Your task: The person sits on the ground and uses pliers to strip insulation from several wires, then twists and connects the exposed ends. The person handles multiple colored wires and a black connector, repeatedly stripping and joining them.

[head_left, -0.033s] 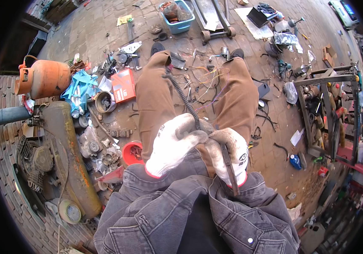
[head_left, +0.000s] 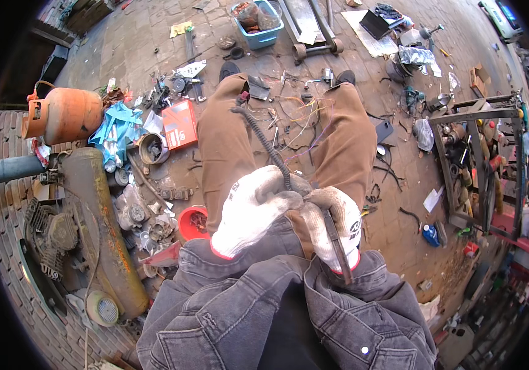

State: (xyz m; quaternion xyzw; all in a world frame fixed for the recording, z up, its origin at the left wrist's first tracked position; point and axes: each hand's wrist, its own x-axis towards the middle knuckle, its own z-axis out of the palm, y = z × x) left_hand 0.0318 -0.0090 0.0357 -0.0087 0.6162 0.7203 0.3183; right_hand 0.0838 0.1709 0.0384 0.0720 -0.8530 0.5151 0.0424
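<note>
My left hand, in a white work glove, is closed on a black corrugated cable sleeve. The sleeve runs up between my legs to a small dark-red piece at its far end, near my left knee. Right beside it, my right hand, also gloved, grips a dark narrow strip that hangs down toward my jacket. The fingertips of both hands meet around the sleeve's lower end, and what they pinch there is partly hidden. Loose thin coloured wires lie on the ground between my brown-trousered legs.
An orange gas cylinder, rusty yellow tank, red-orange box and red bowl sit at left. A metal frame holding tools stands at right. A blue bin and floor jack are ahead among scattered parts.
The far end of the corrugated sleeve has shifted slightly, and its dark-red piece shows more clearly. My hands are almost unmoved.
</note>
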